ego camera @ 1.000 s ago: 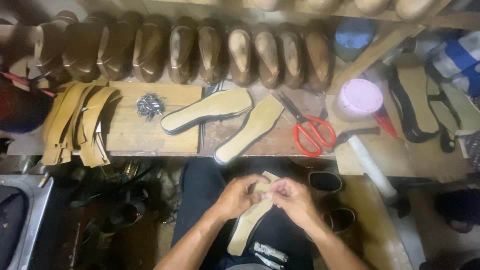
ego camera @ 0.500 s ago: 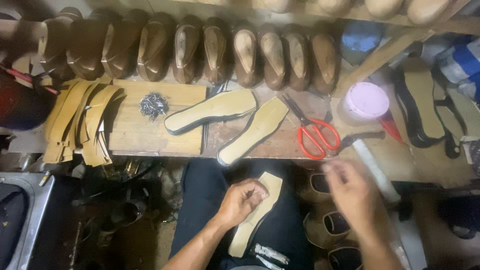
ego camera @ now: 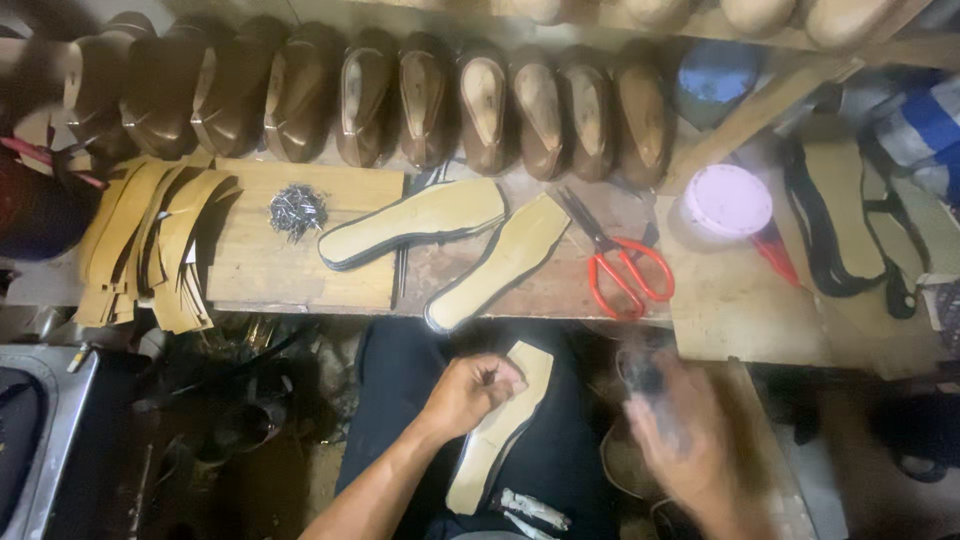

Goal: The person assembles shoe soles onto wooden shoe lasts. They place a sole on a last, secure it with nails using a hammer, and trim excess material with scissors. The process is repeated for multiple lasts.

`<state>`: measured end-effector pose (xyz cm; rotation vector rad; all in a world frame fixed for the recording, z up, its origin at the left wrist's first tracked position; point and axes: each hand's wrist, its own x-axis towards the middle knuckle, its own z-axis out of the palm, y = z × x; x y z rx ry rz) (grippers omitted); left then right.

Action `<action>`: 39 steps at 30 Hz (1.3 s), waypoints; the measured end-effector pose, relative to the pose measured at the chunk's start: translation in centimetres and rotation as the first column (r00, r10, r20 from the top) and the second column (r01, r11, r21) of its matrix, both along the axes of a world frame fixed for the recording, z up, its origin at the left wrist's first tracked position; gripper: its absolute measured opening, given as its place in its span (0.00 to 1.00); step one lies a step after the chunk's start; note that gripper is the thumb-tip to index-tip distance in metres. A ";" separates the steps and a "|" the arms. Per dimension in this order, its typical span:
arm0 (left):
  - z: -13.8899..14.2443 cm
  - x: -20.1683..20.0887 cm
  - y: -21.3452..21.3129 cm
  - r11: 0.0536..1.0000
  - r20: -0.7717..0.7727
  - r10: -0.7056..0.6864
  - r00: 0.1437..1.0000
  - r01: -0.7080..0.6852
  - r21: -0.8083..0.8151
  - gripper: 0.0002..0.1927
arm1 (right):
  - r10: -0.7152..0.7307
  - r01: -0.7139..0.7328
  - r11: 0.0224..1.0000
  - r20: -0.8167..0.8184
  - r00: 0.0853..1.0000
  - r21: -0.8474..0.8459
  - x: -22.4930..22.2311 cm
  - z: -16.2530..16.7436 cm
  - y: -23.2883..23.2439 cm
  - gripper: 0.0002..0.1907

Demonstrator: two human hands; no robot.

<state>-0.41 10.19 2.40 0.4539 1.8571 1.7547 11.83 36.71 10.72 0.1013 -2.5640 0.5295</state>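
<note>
Low and centre in the frame, we see the left hand (ego camera: 470,392) with its grip closed on the upper edge of a pale insole (ego camera: 505,425) lying across the lap. At lower right, the right hand (ego camera: 680,430) is blurred, so we cannot tell its grip. On the bench (ego camera: 740,310) above lie two insoles (ego camera: 415,222) and red scissors (ego camera: 625,268).

Matt tan insole (ego camera: 500,428), perhaps leatherboard; rough bare wooden bench (ego camera: 300,265); glossy red plastic-handled metal scissors (ego camera: 620,260), right.
</note>
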 end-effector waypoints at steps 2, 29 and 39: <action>0.1 0.0 0.0 0.995 -0.010 0.002 1.000 -0.003 -0.103 0.06 | -0.008 0.086 0.972 0.332 0.943 -0.219 1.6 -2.1 -3.2 0.19; 2.4 -0.8 -0.9 0.977 -0.038 -0.046 0.998 0.037 -0.209 0.26 | 0.053 0.171 0.667 0.274 0.960 -0.725 4.0 -2.8 -6.6 0.20; 1.3 -1.3 -1.6 0.998 -0.009 -0.029 1.000 0.028 -0.056 0.25 | 0.012 0.427 0.714 0.619 0.785 -0.555 2.8 -6.6 -6.4 0.21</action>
